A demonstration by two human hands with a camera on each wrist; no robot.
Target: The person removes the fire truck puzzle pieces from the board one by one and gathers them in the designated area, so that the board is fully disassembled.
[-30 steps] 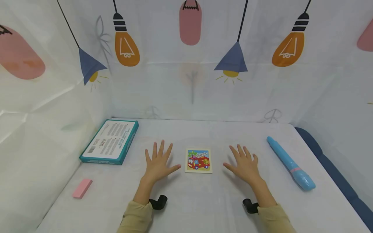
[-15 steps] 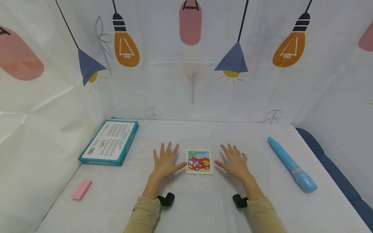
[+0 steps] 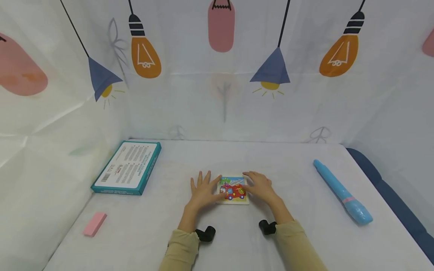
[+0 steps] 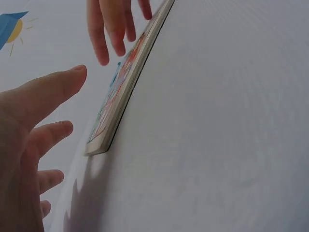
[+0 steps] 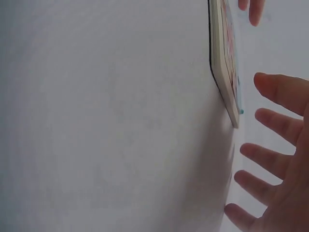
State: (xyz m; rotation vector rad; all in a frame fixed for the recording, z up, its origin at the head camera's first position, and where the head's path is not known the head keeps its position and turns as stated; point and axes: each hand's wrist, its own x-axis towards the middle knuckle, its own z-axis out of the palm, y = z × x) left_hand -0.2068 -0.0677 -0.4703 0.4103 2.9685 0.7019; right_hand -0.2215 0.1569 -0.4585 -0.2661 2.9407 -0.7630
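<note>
A small square picture board [image 3: 234, 190] with a red fire truck on it lies flat at the middle of the table. Its pale, layered edge shows in the left wrist view. My left hand [image 3: 202, 194] hovers at the board's left side, fingers spread, with the thumb and a fingertip over its margin. From the right, my right hand [image 3: 262, 187] reaches over the board's right edge, its fingers slightly bent. Both wrist views show the fingers of the left hand [image 4: 29, 130] and the right hand [image 5: 275, 159] apart from the board, holding nothing.
A teal-edged box or book [image 3: 127, 167] with a printed white face lies at the back left. In front of it is a pink block [image 3: 95, 224], perhaps an eraser. A light-blue, club-shaped object [image 3: 342, 192] lies on the right. A patterned sheet [image 3: 190, 101] hangs behind the table.
Both hands have moved inward from either side of the picture board, until their fingers overlap its edges in the head view. The board and the other objects stay in place.
</note>
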